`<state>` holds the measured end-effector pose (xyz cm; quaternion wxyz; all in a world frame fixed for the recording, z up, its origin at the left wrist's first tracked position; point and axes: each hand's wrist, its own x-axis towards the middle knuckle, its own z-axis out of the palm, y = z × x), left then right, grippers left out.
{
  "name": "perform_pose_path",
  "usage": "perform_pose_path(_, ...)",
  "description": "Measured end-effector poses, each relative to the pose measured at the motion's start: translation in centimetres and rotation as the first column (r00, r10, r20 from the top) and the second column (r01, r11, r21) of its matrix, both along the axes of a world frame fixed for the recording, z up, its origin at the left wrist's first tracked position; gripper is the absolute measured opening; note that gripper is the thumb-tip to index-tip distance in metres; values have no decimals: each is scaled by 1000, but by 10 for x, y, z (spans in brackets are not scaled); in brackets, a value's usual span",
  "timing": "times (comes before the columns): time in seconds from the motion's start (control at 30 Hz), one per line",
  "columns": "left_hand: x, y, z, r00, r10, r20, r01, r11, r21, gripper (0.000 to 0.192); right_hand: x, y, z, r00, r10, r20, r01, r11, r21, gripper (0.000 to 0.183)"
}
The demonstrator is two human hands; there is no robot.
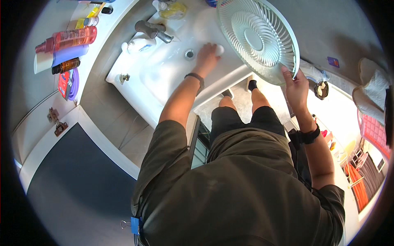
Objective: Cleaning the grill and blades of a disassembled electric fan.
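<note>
In the head view, my right hand [297,87] grips the lower rim of a pale green plastic fan grille [229,29], with the thumb on its near face. The grille is tilted over the right side of a white washbasin [160,69]. My left hand [207,57] reaches down into the basin, right of the drain [189,54]. A small, rounded white object [219,50], possibly a soap bar, shows between its thumb and fingers. The hand's back hides part of that object.
A metal faucet [154,29], a white bottle [141,45] and a pump bottle of yellow liquid [173,10] stand along the basin's back edge. At left, a shelf [89,66] bears several bottles, including a pink one [75,36]. A towel [371,89] hangs at right.
</note>
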<state>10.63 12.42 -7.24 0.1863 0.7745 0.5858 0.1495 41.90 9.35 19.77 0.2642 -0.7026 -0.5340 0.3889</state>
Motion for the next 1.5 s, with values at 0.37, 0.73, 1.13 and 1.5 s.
perform_pose_path(0.37,-143,-78,-6,517,694,-502,-825,560,-76,69,3,-4,-1,999,-18,-43,18,1000,-1,31)
perform_pose_path(0.73,-56,-24,-7,845,449,-292,-520,819,-244,78,-6,0,4,1000,27,-11,-28,997,-72,32)
perform_pose_path(1.13,-71,-50,-20,856,467,-224,-506,845,-172,67,-2,-5,-8,999,-1,-54,0,1000,-22,32)
perform_pose_path(1.5,-45,71,-17,966,165,-199,-75,916,394,33,-10,-8,0,999,8,-47,-8,1000,17,31)
